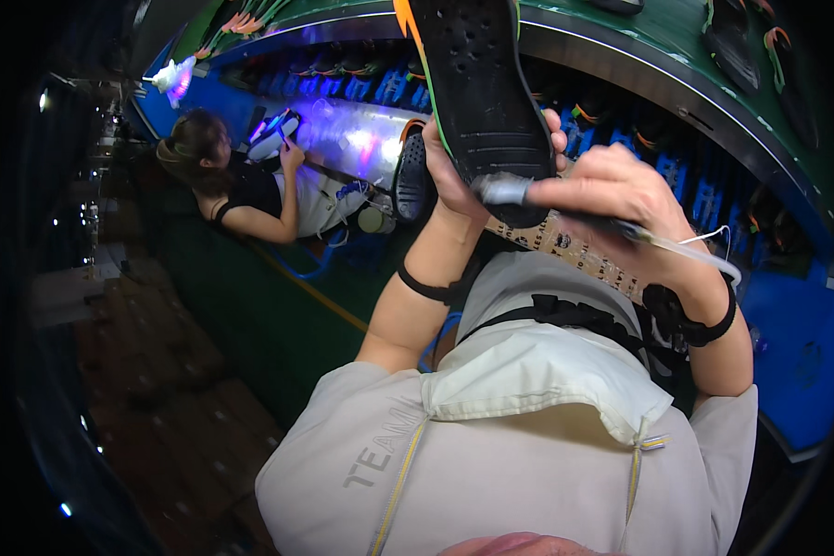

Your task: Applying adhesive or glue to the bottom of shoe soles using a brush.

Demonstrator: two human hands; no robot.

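Left hand point(454, 171) is gripping a black rubber shoe sole with orange-green edge point(477, 88), fingers wrapped around its near end, holding it up, tread facing the camera. Right hand point(612, 190) is pinching a slim brush-like tool with white hose point(565, 208), tip touching the sole's heel. Likely mid-coating; next stroke needs steady contact. Curved green conveyor point(621, 56) is running far right; a co-worker point(250, 181) is sitting far left.
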